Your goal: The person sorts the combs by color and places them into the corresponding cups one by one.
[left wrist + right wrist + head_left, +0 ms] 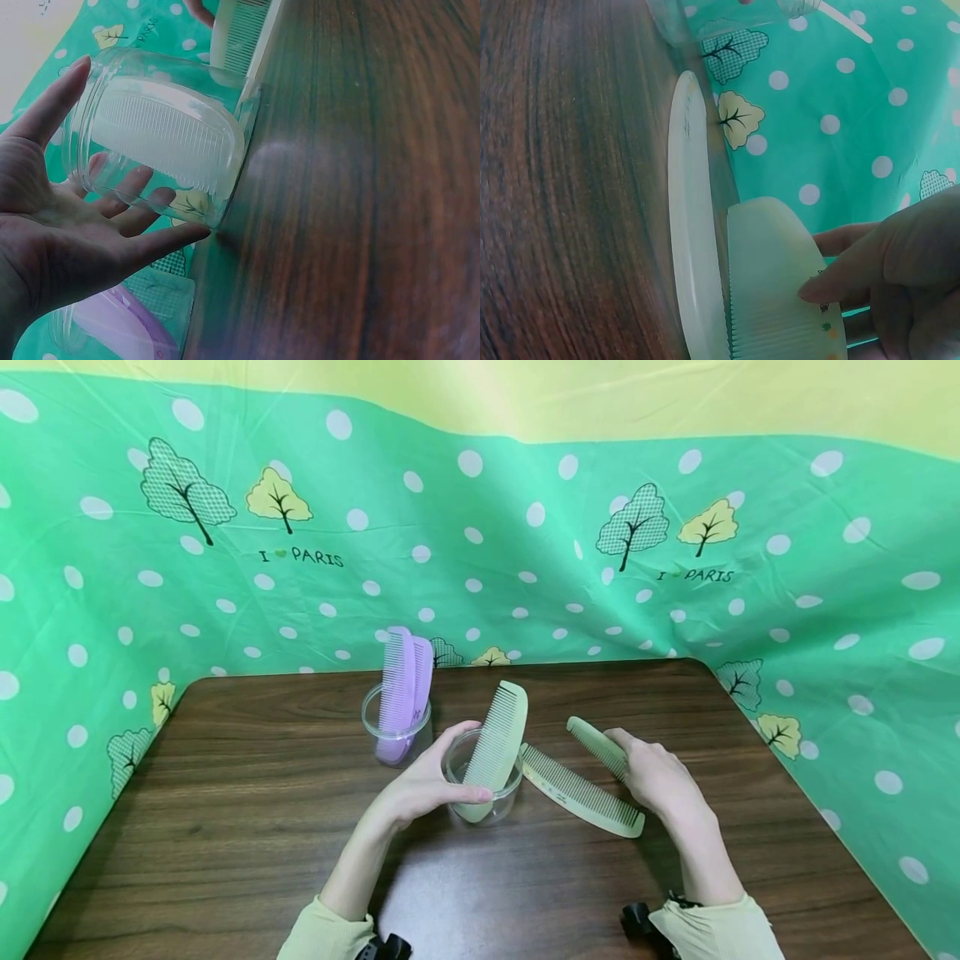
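Observation:
My left hand (427,781) holds a clear plastic jar (512,803) by its upper part, thumb on the near side and fingers on the far side. One pale green comb (504,727) leans inside that jar, its top above the rim; the left wrist view shows its lower end through the wall. To the right, my right hand (663,777) pinches a second green comb (595,743) between thumb and fingers. A third green comb (577,792) lies on the table between the jar and the right hand; in the right wrist view, it is beside the pinched comb (769,247).
Behind and left of the held jar stands another clear jar (367,720) with purple combs (397,685) upright in it. Both jars are on a dark wooden table (247,810). A green dotted cloth (480,535) hangs along the table's back and sides.

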`<state>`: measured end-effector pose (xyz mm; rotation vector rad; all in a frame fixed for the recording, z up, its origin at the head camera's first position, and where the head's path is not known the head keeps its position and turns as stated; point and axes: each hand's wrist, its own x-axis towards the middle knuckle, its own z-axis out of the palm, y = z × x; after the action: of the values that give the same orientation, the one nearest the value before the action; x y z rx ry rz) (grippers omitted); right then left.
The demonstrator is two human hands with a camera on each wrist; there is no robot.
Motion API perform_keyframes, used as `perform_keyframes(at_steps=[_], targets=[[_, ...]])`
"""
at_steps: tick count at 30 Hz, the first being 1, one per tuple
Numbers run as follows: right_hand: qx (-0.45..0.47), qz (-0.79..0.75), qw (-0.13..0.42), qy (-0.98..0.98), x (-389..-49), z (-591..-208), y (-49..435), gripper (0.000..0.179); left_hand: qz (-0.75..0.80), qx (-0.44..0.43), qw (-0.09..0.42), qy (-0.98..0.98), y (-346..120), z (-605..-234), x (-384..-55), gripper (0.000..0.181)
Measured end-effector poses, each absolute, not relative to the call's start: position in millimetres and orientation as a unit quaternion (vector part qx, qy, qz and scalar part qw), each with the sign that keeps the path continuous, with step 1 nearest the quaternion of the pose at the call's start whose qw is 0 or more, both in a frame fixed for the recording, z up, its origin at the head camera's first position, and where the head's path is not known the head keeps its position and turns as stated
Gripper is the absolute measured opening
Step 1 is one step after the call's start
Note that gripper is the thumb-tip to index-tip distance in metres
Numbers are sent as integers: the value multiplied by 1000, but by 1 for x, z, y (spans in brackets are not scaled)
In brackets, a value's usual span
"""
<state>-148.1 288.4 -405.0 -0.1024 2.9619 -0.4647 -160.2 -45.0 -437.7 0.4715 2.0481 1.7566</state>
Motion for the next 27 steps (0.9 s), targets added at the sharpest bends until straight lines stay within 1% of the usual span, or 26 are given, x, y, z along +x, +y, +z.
perform_keyframes(at_steps=[8, 12, 22, 27], targets=[[-38, -177, 43, 983, -147, -402, 288, 54, 627, 166, 200, 735, -45, -437, -160, 97], [-44, -196, 13, 979, -148, -399, 287, 51, 627, 166, 201, 734, -45, -438, -160, 97], [-44, -313, -75, 946, -149, -392, 288, 53, 629, 164, 203, 732, -45, -438, -160, 97], [-43, -360, -110, 925, -149, -390, 285, 54, 629, 164, 203, 732, -45, -437, -160, 97]])
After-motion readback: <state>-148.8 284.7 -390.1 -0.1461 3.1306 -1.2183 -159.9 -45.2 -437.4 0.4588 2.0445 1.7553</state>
